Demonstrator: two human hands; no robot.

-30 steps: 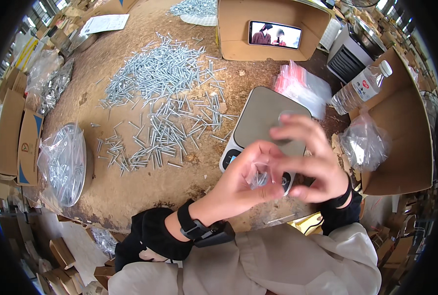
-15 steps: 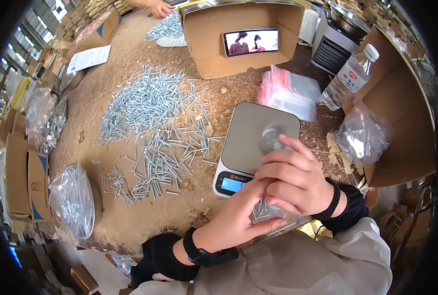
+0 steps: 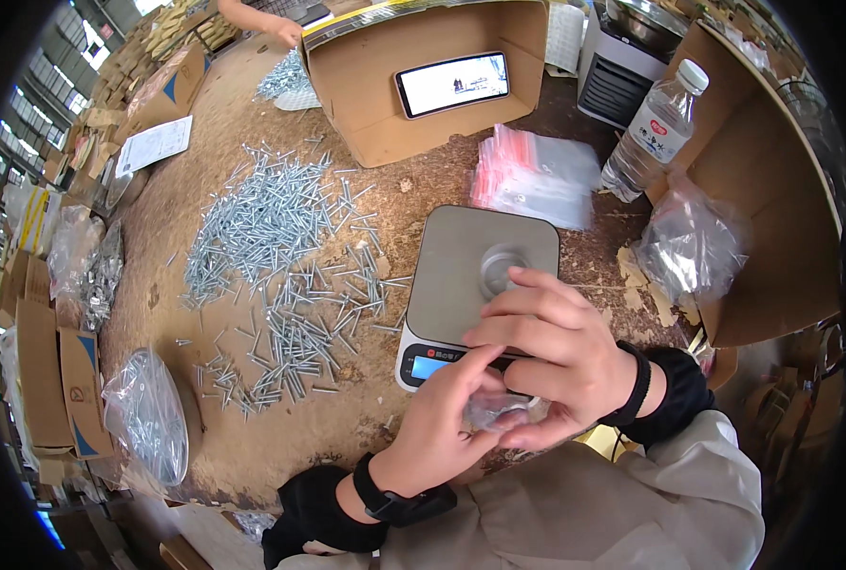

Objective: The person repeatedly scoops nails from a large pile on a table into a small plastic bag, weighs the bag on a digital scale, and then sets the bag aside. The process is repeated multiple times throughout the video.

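Note:
Between my two hands is a small clear plastic bag (image 3: pixel 495 412); screws showed in it earlier, but fingers cover most of it now. My left hand (image 3: pixel 434 429) pinches it from the left, thumb and fingers curled in. Over its right side curl the fingers of my right hand (image 3: pixel 560 359). Both hands are just in front of a digital scale (image 3: pixel 451 252), partly covering its lit display. A small round, clear dish (image 3: pixel 501 268) rests on the scale's plate. Left of the scale spreads a heap of silvery screws (image 3: pixel 261 223), with looser ones nearer me.
Flat zip bags with red edges (image 3: pixel 537 176) lie behind the scale. A phone (image 3: pixel 453 84) leans inside an open cardboard box (image 3: pixel 366 133). At right stand a water bottle (image 3: pixel 653 133) and crumpled plastic (image 3: pixel 691 247). A filled bag (image 3: pixel 147 418) sits at left. Another person's hand (image 3: pixel 285 30) is at far left.
My hands have closed in around the clear bag, and my left fingers have bent upward. The whole view has shifted slightly. The phone's picture differs, and the other person's hand has moved.

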